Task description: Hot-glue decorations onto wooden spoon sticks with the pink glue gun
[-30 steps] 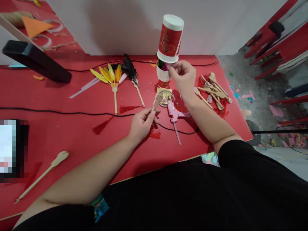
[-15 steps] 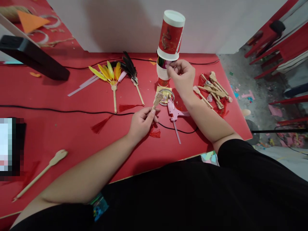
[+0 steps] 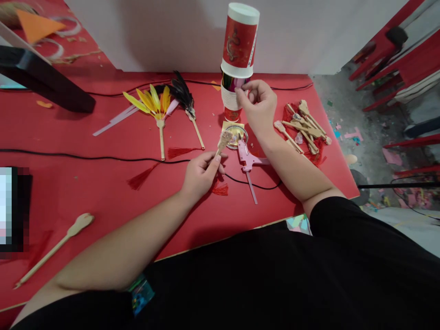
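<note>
My left hand point(image 3: 202, 173) is closed on a pale wooden fan handle point(image 3: 224, 139), its broad end pointing up and away. A red tassel point(image 3: 220, 188) hangs below that hand. My right hand point(image 3: 260, 103) is pinched against the side of a stack of red-and-white paper cups point(image 3: 240, 43), where dark and pink-purple material point(image 3: 229, 83) shows between the cups. Whatever lies between those fingertips is too small to make out. Just under the cups, a pink glue gun point(image 3: 246, 156) rests with its nozzle over a round dish point(image 3: 241, 145) on a gold square.
Two feather fans, one yellow point(image 3: 153, 103) and one black point(image 3: 182, 96), lie to the left. A pile of wooden handles point(image 3: 305, 128) with red tassels is at right. Another handle point(image 3: 68, 233) lies front left. Black cable point(image 3: 103, 157) crosses the red table; a black stand point(image 3: 58, 80) rises at left.
The view has shifted slightly, so everything sits a little further left and higher. Both hands keep nearly the same places and the same closed grips.
</note>
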`<move>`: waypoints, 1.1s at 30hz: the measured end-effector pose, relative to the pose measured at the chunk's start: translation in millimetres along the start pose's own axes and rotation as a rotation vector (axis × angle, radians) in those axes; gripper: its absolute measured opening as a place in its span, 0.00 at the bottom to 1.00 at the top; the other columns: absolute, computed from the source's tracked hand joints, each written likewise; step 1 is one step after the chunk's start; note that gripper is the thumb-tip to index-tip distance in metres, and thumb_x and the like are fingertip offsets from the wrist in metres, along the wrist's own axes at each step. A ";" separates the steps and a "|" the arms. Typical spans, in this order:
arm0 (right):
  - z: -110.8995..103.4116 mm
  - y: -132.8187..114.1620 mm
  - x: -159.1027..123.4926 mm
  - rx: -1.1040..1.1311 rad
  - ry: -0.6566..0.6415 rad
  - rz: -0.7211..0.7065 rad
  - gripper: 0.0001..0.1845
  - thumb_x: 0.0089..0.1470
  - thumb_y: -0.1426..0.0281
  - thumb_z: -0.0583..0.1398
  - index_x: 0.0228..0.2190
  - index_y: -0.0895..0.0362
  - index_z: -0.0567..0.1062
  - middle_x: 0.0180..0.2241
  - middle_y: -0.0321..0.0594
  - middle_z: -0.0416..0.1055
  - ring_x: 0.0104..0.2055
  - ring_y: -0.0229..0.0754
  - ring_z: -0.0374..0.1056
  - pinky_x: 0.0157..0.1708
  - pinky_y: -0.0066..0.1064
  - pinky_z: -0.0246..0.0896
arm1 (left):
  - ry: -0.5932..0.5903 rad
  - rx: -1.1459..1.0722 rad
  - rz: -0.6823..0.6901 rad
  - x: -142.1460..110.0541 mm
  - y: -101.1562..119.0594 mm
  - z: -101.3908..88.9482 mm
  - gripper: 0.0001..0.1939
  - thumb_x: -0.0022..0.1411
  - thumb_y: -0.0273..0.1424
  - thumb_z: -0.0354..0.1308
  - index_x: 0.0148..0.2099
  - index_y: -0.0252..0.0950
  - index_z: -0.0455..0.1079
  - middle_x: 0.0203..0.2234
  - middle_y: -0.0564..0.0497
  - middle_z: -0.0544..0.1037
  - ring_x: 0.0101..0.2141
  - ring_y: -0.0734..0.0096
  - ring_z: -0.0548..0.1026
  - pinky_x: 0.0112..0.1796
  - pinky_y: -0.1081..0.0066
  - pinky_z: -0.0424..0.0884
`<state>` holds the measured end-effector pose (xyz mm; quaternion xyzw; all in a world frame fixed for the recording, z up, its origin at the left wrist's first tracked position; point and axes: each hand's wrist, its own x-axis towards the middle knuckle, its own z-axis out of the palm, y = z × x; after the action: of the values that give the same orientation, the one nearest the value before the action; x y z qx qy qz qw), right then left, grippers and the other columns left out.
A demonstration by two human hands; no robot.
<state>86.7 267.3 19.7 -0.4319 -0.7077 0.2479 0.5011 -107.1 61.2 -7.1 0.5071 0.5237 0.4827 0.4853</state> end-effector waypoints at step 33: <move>-31.2 1.3 19.5 -0.046 -0.081 -0.022 0.24 0.65 0.46 0.77 0.37 0.48 0.77 0.39 0.38 0.76 0.47 0.48 0.78 0.54 0.47 0.85 | 0.000 -0.048 -0.043 0.8 5.9 0.9 0.26 0.75 0.57 0.68 0.48 0.37 0.83 0.25 0.54 0.83 0.23 0.70 0.80 0.34 0.66 0.82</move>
<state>113.6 282.2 40.1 -0.4249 -0.7377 0.2434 0.4647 -105.9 62.1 -1.3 0.4841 0.5227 0.4845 0.5076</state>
